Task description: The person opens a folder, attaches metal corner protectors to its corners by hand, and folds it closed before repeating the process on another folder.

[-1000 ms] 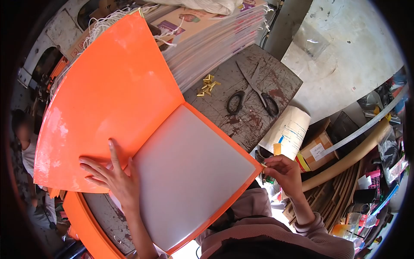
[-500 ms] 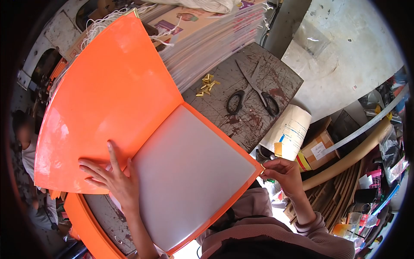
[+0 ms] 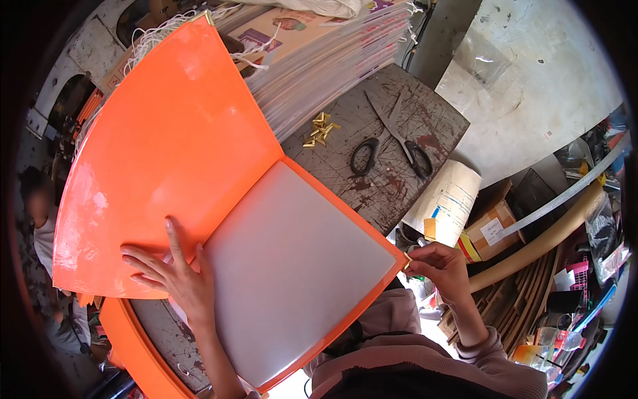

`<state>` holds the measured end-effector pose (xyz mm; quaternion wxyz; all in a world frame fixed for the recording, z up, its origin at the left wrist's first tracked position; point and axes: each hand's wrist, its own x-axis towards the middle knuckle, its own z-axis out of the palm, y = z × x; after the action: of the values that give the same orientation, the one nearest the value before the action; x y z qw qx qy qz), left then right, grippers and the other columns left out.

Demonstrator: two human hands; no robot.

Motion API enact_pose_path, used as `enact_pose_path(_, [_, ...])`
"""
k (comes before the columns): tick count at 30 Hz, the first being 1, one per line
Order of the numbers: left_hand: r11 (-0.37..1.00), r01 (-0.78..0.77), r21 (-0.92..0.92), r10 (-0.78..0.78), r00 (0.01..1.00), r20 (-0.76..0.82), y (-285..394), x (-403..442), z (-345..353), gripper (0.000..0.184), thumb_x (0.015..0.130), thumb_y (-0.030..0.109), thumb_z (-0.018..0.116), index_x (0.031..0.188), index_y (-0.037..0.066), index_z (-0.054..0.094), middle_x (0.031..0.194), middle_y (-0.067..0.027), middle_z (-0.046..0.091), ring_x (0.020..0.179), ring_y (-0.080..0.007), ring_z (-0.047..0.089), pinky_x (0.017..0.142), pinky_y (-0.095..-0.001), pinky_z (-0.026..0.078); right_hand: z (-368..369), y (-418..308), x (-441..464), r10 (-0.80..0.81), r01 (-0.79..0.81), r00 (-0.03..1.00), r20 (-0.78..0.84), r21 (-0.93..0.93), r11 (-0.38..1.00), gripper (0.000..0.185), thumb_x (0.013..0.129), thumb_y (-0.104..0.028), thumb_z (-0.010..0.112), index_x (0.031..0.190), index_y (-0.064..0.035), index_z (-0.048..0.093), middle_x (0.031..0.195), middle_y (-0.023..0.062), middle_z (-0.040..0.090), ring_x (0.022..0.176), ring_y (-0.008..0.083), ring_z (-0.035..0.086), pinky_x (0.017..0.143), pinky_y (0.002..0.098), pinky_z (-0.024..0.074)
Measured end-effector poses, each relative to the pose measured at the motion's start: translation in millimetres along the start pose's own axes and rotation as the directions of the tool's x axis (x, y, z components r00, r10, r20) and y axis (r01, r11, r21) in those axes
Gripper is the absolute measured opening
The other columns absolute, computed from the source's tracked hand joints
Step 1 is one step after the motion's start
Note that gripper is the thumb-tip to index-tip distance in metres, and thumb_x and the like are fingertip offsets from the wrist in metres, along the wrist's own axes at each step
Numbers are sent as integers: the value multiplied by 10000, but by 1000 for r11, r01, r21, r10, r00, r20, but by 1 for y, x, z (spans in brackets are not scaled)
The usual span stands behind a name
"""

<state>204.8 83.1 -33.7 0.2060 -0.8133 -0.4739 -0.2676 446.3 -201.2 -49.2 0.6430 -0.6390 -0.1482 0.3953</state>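
An orange folder [image 3: 166, 159] lies spread open, with a grey-white sheet or lining [image 3: 302, 266] on its near inner side. My left hand [image 3: 179, 279] rests flat on the orange cover by the fold, fingers spread and holding nothing. At the folder's right corner, my right hand [image 3: 438, 269] pinches a small gold metal corner piece [image 3: 407, 261] between thumb and fingers. Whether that piece is fully seated on the corner cannot be made out. Another gold corner [image 3: 209, 18] caps the cover's far tip. Several loose gold corners [image 3: 321, 130] lie in a pile beyond the folder.
Black-handled scissors [image 3: 392, 139] lie open on the scratched table [image 3: 339, 173]. Behind the folder rises a stack of plastic-wrapped folders [image 3: 332, 66] with white strings. A paper roll [image 3: 445, 199], a cardboard box [image 3: 492, 229] and clutter stand at right. Another person [image 3: 43, 229] is at far left.
My right hand and the gold corner piece have shifted very slightly to the right. My left hand stays in place on the cover.
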Motion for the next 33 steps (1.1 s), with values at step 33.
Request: enact_pose_path(33, [999, 24, 34, -24, 1000, 6, 5, 0, 5, 654, 798, 349, 555, 1378, 323, 254, 1390, -340, -103, 1267, -543, -98, 901, -726, 57, -5, 15, 13, -85, 70, 965, 248, 69, 995, 328, 754, 96, 616, 1060, 35, 515, 964, 80, 566, 916, 152, 580, 825, 287, 482])
